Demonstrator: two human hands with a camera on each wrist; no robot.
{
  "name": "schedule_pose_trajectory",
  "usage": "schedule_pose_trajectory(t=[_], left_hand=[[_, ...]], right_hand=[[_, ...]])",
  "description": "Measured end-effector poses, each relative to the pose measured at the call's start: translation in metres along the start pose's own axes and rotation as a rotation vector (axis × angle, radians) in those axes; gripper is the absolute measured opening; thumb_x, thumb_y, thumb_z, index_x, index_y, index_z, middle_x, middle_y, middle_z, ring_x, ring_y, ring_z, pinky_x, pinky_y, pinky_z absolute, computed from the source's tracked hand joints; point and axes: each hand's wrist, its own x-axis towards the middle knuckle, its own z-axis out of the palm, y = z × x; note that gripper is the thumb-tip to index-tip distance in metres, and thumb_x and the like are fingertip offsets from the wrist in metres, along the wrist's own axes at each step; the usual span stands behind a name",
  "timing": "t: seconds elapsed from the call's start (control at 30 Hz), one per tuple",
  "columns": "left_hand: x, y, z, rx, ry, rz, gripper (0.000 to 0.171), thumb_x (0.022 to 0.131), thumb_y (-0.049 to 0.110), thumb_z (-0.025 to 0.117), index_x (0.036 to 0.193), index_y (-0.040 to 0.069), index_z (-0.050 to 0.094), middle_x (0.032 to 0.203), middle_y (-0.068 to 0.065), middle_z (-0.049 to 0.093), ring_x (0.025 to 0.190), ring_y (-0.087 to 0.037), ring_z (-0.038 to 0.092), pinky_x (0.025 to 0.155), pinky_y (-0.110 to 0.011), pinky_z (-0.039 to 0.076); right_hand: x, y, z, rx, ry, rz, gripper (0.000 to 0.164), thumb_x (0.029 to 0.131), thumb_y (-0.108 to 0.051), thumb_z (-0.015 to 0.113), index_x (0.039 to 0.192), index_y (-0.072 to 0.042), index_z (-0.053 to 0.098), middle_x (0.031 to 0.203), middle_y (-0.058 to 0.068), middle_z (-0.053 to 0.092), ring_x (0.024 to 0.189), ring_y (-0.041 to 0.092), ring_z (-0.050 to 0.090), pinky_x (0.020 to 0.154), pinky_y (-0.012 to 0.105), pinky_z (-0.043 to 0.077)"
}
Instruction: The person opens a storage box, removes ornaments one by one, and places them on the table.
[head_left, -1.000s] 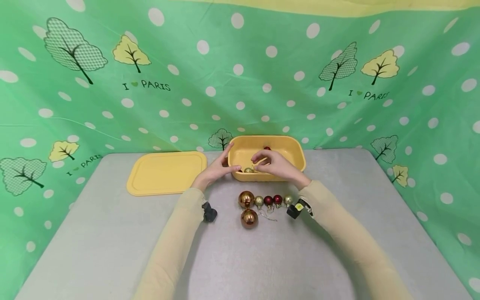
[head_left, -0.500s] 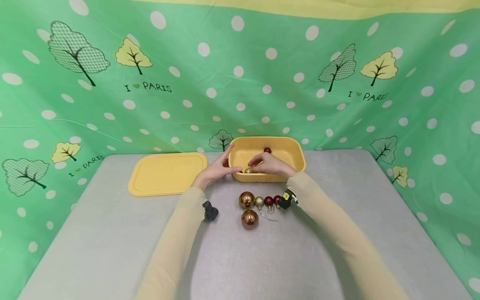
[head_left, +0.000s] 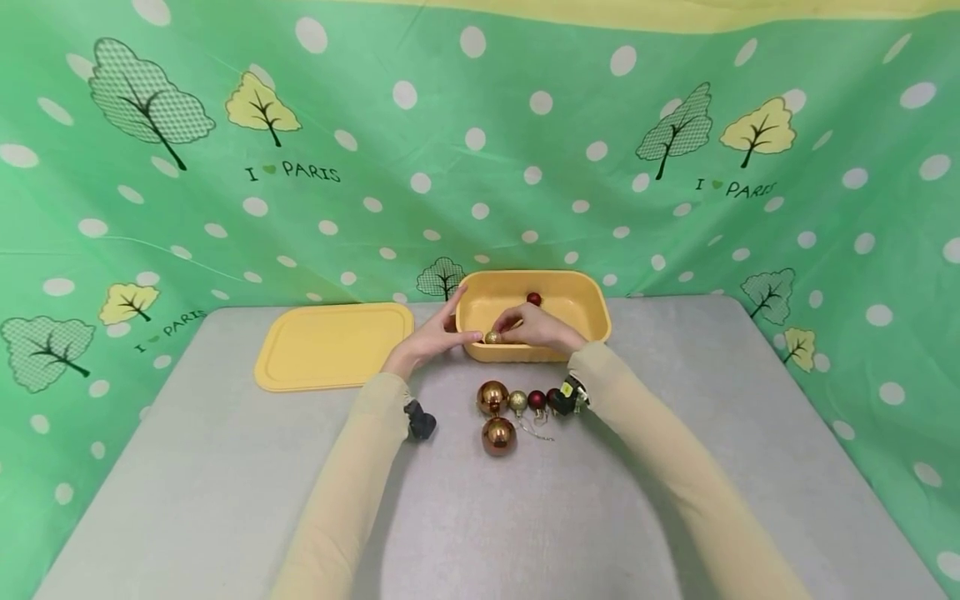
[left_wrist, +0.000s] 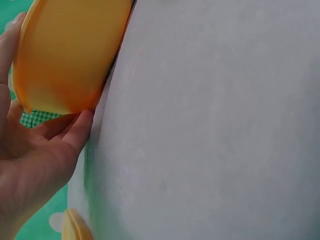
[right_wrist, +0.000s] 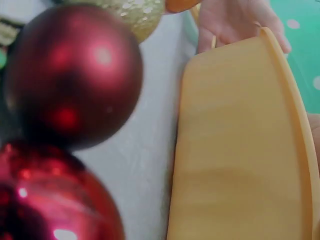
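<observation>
My left hand [head_left: 429,340] grips the left end of a yellow plastic box [head_left: 543,355], thumb at the near rim and fingers along the outer side. In the left wrist view, fingertips reach under the box's lower edge. My right hand [head_left: 542,327] reaches over the near rim into the box. Its fingertips pinch a gold glitter Christmas ball [head_left: 492,337] in the near left corner; part of the ball is hidden. Farther back inside lies a dark red Christmas ball [head_left: 534,298].
A yellow lid [head_left: 333,347] lies left of the box. Before the box, small balls, including a gold one [head_left: 518,401] and a red one [head_left: 537,401], line up beside a copper ball [head_left: 492,398]. A second copper ball [head_left: 498,436] sits nearer. The right wrist camera [head_left: 561,401] overlaps the row.
My right hand has lowered into the box and shifted slightly left, bringing its fingertips to the gold ball. The red ball inside shows more fully. My left hand has kept its place.
</observation>
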Motion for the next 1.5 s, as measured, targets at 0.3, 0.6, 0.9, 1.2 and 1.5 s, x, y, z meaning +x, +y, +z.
schedule_pose_trajectory(t=[0.3, 0.6, 0.9, 1.2, 1.5], left_hand=[[0.001, -0.001, -0.001, -0.005, 0.001, 0.008, 0.098, 0.088, 0.009, 0.071, 0.155, 0.038, 0.006, 0.149, -0.027, 0.03, 0.134, -0.032, 0.038, 0.11, -0.041, 0.03], [-0.001, 0.0, 0.0, 0.023, -0.005, 0.005, 0.098, 0.088, 0.011, 0.072, 0.155, 0.039, 0.006, 0.15, -0.027, 0.03, 0.133, -0.033, 0.038, 0.109, -0.043, 0.03], [-0.001, -0.001, 0.0, 0.012, -0.004, 0.007, 0.097, 0.089, 0.011, 0.071, 0.155, 0.04, 0.007, 0.15, -0.027, 0.03, 0.133, -0.033, 0.038, 0.109, -0.044, 0.032], [0.0, -0.002, -0.001, 0.015, 0.0, 0.007, 0.098, 0.088, 0.011, 0.072, 0.155, 0.04, 0.007, 0.15, -0.027, 0.029, 0.134, -0.033, 0.037, 0.109, -0.043, 0.031], [0.001, -0.003, -0.002, 0.02, -0.008, 0.021, 0.097, 0.088, 0.013, 0.072, 0.155, 0.039, 0.007, 0.149, -0.027, 0.031, 0.133, -0.034, 0.037, 0.11, -0.044, 0.029]], right_hand=[[-0.003, -0.001, -0.002, 0.213, 0.115, -0.039, 0.023, 0.09, -0.006, 0.066, 0.11, 0.004, 0.064, 0.107, 0.017, 0.063, 0.093, 0.034, 0.062, 0.081, 0.045, 0.053], [-0.009, -0.004, -0.005, 0.439, 0.184, -0.057, 0.035, 0.094, -0.004, 0.06, 0.126, 0.006, 0.052, 0.117, 0.021, 0.057, 0.091, 0.037, 0.063, 0.076, 0.045, 0.056], [-0.022, -0.007, -0.013, 0.611, 0.191, -0.107, 0.038, 0.096, -0.001, 0.055, 0.132, 0.008, 0.049, 0.116, 0.019, 0.056, 0.094, 0.022, 0.062, 0.086, 0.043, 0.053], [-0.048, -0.016, -0.013, 0.658, 0.13, -0.037, 0.036, 0.091, 0.002, 0.06, 0.125, 0.01, 0.051, 0.114, 0.016, 0.055, 0.093, 0.022, 0.062, 0.093, 0.047, 0.048], [-0.07, -0.022, -0.007, 0.465, 0.156, -0.073, 0.031, 0.088, -0.001, 0.066, 0.117, 0.007, 0.058, 0.114, 0.017, 0.058, 0.094, 0.034, 0.064, 0.082, 0.042, 0.054]])
